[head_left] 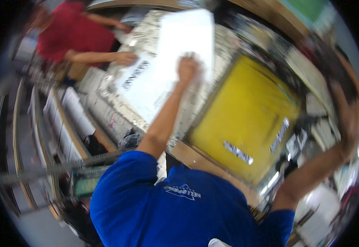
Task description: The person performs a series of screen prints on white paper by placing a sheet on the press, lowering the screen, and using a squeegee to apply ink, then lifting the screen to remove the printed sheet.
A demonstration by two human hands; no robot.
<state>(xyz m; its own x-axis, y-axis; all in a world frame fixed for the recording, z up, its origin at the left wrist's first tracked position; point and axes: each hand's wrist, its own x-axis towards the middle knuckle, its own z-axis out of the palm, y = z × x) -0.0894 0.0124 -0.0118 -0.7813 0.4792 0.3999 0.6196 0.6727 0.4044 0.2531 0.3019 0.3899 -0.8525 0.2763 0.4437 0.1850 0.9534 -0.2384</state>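
Note:
My left hand (189, 70) is over a bright white sheet (187, 35) on the worktable; it is smeared by motion, so its fingers do not show clearly. Below that sheet, partly covered, lies another white sheet (136, 92) with dark printing. My right hand (349, 117) is stretched far out to the right, at a dark, blurred object (335, 61); whether it grips this I cannot make out. Between my arms lies a yellow framed screen (245, 111) with silvery strips of tape on its surface.
Across the worktable (111, 84), a person in a red shirt (78, 33) has one hand (126, 58) at the printed sheet's edge. A rack (60, 123) of upright boards stands at the left. Cluttered items (319, 206) fill the right side.

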